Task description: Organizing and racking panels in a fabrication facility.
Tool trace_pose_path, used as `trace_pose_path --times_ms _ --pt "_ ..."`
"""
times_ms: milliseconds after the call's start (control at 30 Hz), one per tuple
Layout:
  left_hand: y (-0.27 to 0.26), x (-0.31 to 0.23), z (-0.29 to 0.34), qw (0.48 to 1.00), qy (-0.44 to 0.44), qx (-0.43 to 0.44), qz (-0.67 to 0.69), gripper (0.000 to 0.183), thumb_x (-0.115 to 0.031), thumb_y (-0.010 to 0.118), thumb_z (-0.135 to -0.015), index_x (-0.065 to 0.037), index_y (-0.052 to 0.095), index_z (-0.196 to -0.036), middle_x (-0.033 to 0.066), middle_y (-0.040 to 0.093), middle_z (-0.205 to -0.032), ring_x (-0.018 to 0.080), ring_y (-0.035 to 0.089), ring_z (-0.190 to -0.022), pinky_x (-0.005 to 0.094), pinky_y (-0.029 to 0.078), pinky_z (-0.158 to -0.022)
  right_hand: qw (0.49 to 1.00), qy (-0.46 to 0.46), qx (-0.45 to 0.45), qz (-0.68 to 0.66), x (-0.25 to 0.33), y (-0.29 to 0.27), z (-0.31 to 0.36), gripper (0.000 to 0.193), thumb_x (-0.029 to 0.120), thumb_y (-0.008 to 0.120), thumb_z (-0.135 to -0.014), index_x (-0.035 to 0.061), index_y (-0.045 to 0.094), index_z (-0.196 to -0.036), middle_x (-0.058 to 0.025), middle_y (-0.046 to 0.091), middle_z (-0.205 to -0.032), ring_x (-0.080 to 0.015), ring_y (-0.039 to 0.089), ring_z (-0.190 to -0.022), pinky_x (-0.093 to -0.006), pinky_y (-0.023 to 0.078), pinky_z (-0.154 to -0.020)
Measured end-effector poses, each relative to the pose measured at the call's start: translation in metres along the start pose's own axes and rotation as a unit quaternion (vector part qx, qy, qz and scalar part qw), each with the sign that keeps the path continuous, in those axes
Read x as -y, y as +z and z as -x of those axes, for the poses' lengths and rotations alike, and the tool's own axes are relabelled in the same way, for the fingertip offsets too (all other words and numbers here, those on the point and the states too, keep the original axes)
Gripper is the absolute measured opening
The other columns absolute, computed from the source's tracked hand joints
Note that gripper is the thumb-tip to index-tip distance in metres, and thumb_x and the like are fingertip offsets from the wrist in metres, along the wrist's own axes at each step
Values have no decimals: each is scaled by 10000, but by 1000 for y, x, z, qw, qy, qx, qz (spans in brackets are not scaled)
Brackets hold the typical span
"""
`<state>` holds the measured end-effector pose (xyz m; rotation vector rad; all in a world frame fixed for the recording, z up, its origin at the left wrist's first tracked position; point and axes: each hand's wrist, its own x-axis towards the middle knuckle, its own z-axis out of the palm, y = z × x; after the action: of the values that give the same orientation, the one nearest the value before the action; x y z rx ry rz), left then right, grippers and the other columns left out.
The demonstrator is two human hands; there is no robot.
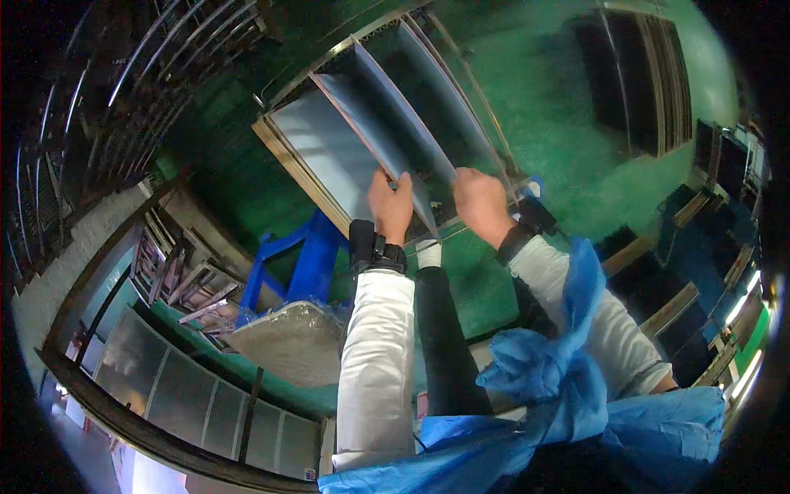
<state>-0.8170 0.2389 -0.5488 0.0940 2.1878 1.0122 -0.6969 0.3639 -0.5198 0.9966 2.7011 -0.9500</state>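
Observation:
Several thin grey-blue sheets stand on edge, side by side, in a low rack (306,186) with a pale wooden side. My left hand (390,206) is closed, thumb and fingers pinching the top edge of a thin sheet (350,114) near its close end. To its right, my right hand (482,206) is closed at the near end of a second thin sheet (401,100); the fingertips are partly hidden. A third sheet (448,76) leans farther right in the rack. On the left a broad pale sheet (319,142) lies flatter than the others.
Left of my forearm stand a blue metal frame (311,262) and a pale seat-like pad (292,342) in clear plastic. A stack of dark panels (638,82) is at the far right. Metal racking (107,99) fills the upper left. Blue knotted cloth (568,362) hangs near my right arm.

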Motion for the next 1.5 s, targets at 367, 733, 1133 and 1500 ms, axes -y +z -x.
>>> trace_pose_path --times_ms 367,733,1133,1500 --pt "3 14 -2 1000 5 2 14 296 -116 616 -828 23 576 -1087 192 635 -969 345 601 -919 415 453 -830 999 2 -40 17 -5 -21 4 67 78 582 -817 26 587 -860 -157 616 -761 -368 618 -705 -461 498 -614" --pt "3 13 -3 1000 20 5 20 296 -129 626 -838 26 574 -1085 197 632 -982 351 597 -930 414 448 -832 996 55 -5 76 -22 11 -8 211 74 619 -804 44 557 -1004 -162 636 -852 -368 637 -769 -452 512 -648" --pt "3 11 -3 1000 1 11 13 333 -175 668 -836 15 585 -1097 194 643 -1005 341 602 -943 412 454 -834 997 61 14 39 -3 -25 2 442 107 652 -802 -8 526 -1210 -197 627 -985 -369 612 -912 -439 509 -771" --pt "-5 -2 0 999 -10 14 38 376 -267 665 -878 16 599 -1117 168 660 -1006 267 611 -903 384 466 -816 998 13 -36 -40 21 -62 4 406 118 668 -791 13 555 -1166 -186 606 -1035 -374 588 -951 -445 498 -820"
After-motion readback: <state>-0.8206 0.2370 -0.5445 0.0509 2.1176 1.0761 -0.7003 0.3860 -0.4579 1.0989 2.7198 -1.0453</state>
